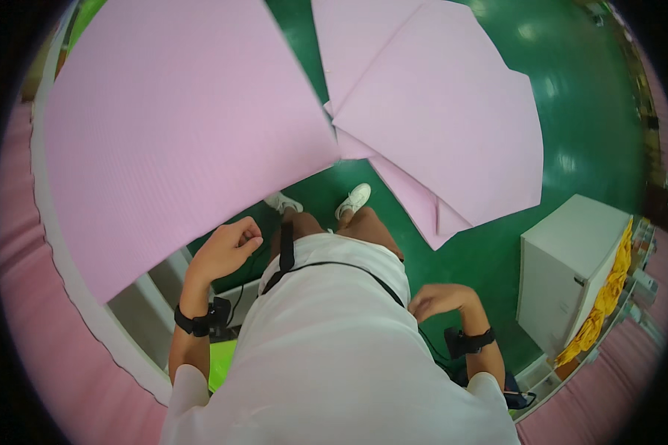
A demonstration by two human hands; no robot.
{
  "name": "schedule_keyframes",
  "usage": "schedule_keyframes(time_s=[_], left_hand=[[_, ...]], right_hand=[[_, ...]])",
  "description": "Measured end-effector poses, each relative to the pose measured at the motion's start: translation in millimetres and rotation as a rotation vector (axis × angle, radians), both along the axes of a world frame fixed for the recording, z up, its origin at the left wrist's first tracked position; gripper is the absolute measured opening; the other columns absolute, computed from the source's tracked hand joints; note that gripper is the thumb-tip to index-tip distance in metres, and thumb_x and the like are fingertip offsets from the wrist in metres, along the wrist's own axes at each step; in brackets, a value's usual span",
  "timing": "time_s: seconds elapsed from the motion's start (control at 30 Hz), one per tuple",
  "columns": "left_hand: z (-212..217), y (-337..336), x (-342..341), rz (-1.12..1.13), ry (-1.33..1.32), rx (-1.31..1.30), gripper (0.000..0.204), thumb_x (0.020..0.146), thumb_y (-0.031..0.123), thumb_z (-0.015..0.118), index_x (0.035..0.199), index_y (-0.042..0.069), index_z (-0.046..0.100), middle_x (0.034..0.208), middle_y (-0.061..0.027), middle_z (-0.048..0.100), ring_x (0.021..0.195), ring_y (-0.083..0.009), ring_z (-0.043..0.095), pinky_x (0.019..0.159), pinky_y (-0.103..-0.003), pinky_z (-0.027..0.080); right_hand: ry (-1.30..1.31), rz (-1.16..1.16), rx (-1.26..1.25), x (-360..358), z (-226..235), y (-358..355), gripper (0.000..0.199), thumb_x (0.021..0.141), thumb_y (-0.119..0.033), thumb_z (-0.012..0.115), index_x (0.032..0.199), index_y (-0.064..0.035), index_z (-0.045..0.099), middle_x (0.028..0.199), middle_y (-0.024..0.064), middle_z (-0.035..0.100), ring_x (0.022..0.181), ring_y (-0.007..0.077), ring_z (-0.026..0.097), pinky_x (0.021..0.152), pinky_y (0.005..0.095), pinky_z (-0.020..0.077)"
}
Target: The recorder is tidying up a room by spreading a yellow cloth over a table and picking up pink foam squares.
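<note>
My left hand (228, 248) is raised beside the near edge of a large pink sheet (185, 141) with a finely ribbed surface. Its fingers curl inward and nothing shows between them. Low at my right side, my right hand (444, 298) rests against the edge of my white shirt, by the end of a black strap (378, 282) that runs across my waist. Those fingers are bent together; whatever lies under their tips is hidden. Ahead and to the right, several flat pink sheets (438, 111) overlap in a fan shape.
Green floor (571, 96) shows around the sheets and my white shoes (354, 199). A white box-shaped cabinet (564, 259) stands at the right, with yellow cloth (608, 293) along its side. Pink curtain-like fabric (33, 252) lines the left rim. Black cables hang near both wrists.
</note>
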State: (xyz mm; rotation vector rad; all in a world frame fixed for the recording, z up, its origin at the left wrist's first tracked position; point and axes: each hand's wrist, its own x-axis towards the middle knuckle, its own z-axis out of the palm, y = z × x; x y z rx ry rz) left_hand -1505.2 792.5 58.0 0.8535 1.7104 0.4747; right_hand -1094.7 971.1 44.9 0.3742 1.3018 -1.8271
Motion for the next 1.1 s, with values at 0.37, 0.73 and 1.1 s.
schedule_keyframes(time_s=[0.37, 0.73, 1.1], left_hand=[[-26, 127, 104, -0.213, 0.01, 0.019, 0.016, 0.088, 0.015, 0.057, 0.09, -0.001, 0.056, 0.075, -0.0097, 0.06, 0.067, -0.0174, 0.056, 0.062, -0.032, 0.046], [-59, 270, 168, -0.608, 0.024, 0.066, 0.02, 0.085, 0.02, 0.06, 0.089, 0.0, 0.059, 0.071, -0.0111, 0.062, 0.065, -0.0196, 0.058, 0.061, -0.031, 0.046], [-99, 395, 348, -1.161, -0.032, 0.058, 0.022, 0.084, 0.02, 0.059, 0.09, -0.001, 0.059, 0.073, -0.0095, 0.063, 0.066, -0.0167, 0.06, 0.063, -0.031, 0.048]], right_hand=[[-0.153, -1.129, 0.455, 103, -103, 54, 0.021, 0.091, -0.02, 0.051, 0.095, -0.0017, 0.06, 0.085, 0.0054, 0.064, 0.083, 0.0149, 0.061, 0.077, 0.027, 0.0459], [-0.267, -1.684, 0.338, 153, -126, 34, 0.023, 0.091, -0.025, 0.051, 0.095, -0.0042, 0.06, 0.089, 0.0074, 0.065, 0.085, 0.0159, 0.062, 0.078, 0.0295, 0.0477], [-0.311, -2.276, 0.365, 211, -137, -66, 0.02, 0.092, -0.025, 0.052, 0.091, -0.0066, 0.061, 0.084, 0.0042, 0.065, 0.081, 0.0116, 0.059, 0.075, 0.0252, 0.046]])
